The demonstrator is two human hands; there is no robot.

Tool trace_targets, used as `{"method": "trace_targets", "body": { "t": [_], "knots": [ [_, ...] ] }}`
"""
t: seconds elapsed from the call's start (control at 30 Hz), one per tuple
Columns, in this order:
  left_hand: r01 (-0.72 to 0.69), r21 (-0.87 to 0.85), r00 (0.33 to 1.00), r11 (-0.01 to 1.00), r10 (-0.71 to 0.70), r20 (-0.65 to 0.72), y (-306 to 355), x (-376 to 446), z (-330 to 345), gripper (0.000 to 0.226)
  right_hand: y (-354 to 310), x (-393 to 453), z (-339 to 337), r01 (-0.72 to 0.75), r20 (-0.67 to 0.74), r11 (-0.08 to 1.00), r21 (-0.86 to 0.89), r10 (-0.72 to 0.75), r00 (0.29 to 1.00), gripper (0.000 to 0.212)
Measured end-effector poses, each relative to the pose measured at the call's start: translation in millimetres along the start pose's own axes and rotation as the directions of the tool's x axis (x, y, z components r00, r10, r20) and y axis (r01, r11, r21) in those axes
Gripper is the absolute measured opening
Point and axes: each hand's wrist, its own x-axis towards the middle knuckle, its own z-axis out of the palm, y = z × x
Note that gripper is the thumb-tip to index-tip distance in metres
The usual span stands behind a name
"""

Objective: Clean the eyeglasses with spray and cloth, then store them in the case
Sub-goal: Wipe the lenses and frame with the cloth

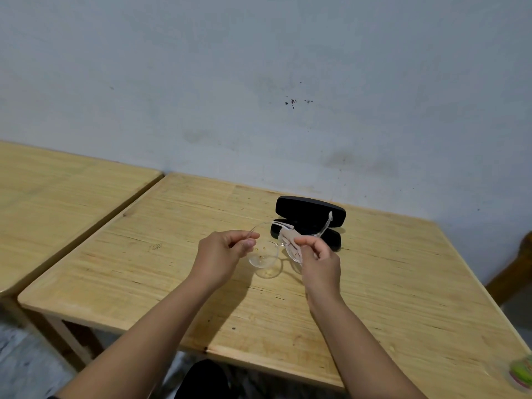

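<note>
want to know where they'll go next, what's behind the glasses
Behind the glasses an open black case sits on the table, lid up. The right hand, cloth and glasses cover part of its lower half, so whether anything lies inside cannot be seen.

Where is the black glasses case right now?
In the head view, the black glasses case sits open on the wooden table, near the far edge by the wall, just behind the right hand and the eyeglasses.
</note>
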Motion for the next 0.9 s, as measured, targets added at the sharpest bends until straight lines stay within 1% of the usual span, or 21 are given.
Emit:
{"method": "trace_targets", "body": {
  "t": [0.13,0.23,0.33,0.43,0.5,0.57,0.7,0.83,0.9],
  "knots": [
    [-0.014,-0.015,1.0,1.0,0.014,-0.009,2,0,2,0.013,-1,-2,-1,-0.016,0.055,0.999,0.043,0.014,0.998,0.014],
    [-0.03,-0.016,0.999,0.999,0.029,-0.013,4,-1,5,0.014,2,1,-2,-0.046,0.034,0.997,0.056,0.044,0.998,0.014],
    [-0.041,-0.014,0.999,0.999,0.041,-0.01,5,-2,7,0.015,3,3,-2,-0.106,0.024,0.988,0.108,0.104,0.994,0.015],
    [-0.033,-0.004,0.999,0.999,0.032,-0.018,3,-2,7,0.015,2,5,-3,-0.163,0.07,0.977,0.135,0.155,0.985,0.014],
    [-0.022,-0.003,0.999,1.0,0.022,-0.026,1,-1,5,0.013,2,6,-3,-0.177,0.102,0.977,0.118,0.166,0.981,0.013],
    [-0.016,0.006,0.999,1.0,0.016,-0.03,-1,-1,5,0.012,4,8,-2,-0.186,0.112,0.98,0.067,0.178,0.978,0.012],
    [-0.016,0.025,0.999,1.0,0.016,-0.037,-2,0,3,0.012,9,11,2,-0.182,0.086,0.978,-0.106,0.191,0.978,0.011],
    [-0.017,0.004,0.998,1.0,0.017,-0.063,-3,-1,1,0.012,10,13,5,-0.135,0.031,0.962,-0.237,0.146,0.989,0.011],
    [-0.019,-0.006,0.997,1.0,0.018,-0.077,-3,-1,1,0.013,9,13,8,-0.097,0.002,0.936,-0.339,0.104,0.995,0.01]
  ]
}}
